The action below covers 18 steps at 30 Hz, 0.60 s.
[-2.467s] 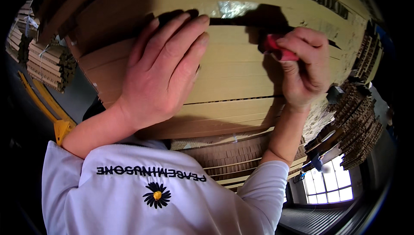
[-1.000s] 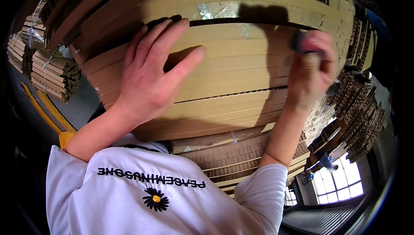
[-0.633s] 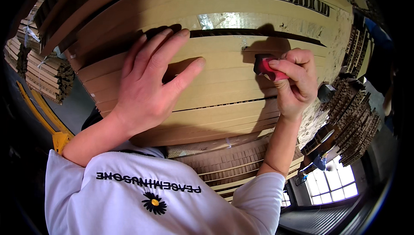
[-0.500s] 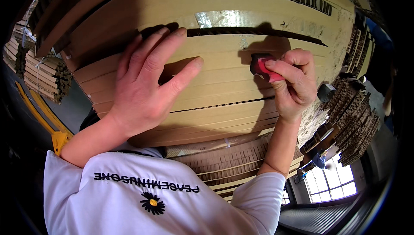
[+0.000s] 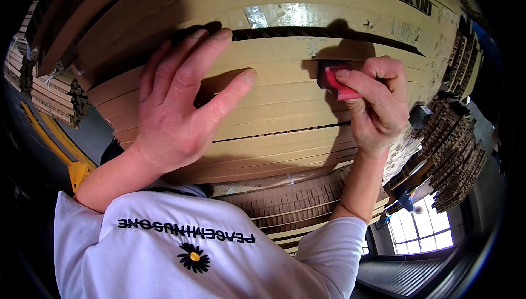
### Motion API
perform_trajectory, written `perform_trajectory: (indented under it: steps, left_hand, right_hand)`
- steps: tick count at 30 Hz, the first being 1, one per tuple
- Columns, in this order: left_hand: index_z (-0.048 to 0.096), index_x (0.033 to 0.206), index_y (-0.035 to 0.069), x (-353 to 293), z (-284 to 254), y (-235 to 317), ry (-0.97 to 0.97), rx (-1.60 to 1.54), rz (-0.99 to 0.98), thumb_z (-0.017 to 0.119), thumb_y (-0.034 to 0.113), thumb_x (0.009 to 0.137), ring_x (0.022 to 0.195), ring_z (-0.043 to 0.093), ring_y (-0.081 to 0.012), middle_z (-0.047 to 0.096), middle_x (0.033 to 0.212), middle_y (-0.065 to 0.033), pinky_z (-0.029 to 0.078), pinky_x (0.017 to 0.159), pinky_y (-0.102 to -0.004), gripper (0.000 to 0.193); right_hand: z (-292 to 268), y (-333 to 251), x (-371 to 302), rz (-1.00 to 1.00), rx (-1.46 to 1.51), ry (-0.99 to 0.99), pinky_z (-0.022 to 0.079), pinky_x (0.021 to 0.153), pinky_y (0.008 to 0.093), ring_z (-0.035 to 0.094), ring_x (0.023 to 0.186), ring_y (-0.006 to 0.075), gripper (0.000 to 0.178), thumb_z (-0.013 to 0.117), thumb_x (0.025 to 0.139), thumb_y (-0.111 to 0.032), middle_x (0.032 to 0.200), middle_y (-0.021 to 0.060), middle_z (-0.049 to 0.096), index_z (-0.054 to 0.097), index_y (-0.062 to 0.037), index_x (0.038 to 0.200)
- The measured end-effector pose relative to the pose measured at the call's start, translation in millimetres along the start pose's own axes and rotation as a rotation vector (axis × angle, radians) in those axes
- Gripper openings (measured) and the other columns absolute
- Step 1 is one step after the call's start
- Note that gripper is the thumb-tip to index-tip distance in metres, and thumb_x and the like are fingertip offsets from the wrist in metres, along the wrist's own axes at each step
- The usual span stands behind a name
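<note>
My right hand (image 5: 379, 99) pinches a small red and black block-shaped tool (image 5: 341, 81) between thumb and fingers. Its dark end faces left, against or just above the tan cardboard strips (image 5: 279, 88); I cannot tell which. With fingers spread, my left hand (image 5: 178, 104) rests on the left part of the strips, its fingertips by a dark gap between layers. A strip of shiny clear tape (image 5: 279, 16) lies beyond that gap. A faint greyish mark (image 5: 312, 50) shows on the cardboard near the tool.
Bundled cardboard stacks (image 5: 52, 93) stand at the left, beside yellow metal bars (image 5: 48, 134). More cardboard stacks (image 5: 455, 154) rise at the right, near a small dark block (image 5: 421, 117). Below the work surface lies a layered cardboard pile (image 5: 296, 206). A bright window (image 5: 422, 228) is lower right.
The view has shifted slightly. My right hand and the red and black tool have turned a little, the tool sitting more level. My left hand stays spread on the cardboard.
</note>
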<state>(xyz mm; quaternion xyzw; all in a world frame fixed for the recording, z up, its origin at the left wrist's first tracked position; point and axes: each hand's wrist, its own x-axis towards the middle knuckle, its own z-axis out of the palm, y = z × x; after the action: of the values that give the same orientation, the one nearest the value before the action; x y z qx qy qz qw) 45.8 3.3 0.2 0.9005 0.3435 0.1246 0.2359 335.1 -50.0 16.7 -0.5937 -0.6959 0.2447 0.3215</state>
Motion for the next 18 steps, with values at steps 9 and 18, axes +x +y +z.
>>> perform_trajectory:
  steps: [9, 18]
  left_hand:
    - [0.075, 0.121, 0.018, -0.4, -0.2, 1.3, -0.021, 0.031, -0.005, 0.07, -0.001, 0.074, 0.124, 0.057, -0.0383, 0.058, 0.141, -0.0186, 0.041, 0.104, -0.0498, 0.05]
    - [0.078, 0.115, 0.023, 1.0, -2.7, 0.1, -0.032, 0.004, 0.047, 0.077, 0.006, 0.074, 0.126, 0.054, -0.0384, 0.055, 0.145, -0.019, 0.041, 0.104, -0.0453, 0.044]
  right_hand:
    - [1.4, 3.8, 3.5, -0.034, -0.011, -0.016, 0.043, 0.058, 0.0273, 0.055, 0.07, 0.0189, 0.026, 0.084, 0.073, -0.009, 0.087, 0.0076, 0.057, 0.078, -0.0062, 0.097]
    - [2.0, 2.9, 2.6, 0.009, 0.03, -0.04, 0.044, 0.063, 0.0278, 0.056, 0.076, 0.02, 0.022, 0.081, 0.078, -0.009, 0.09, 0.009, 0.056, 0.077, -0.0029, 0.099]
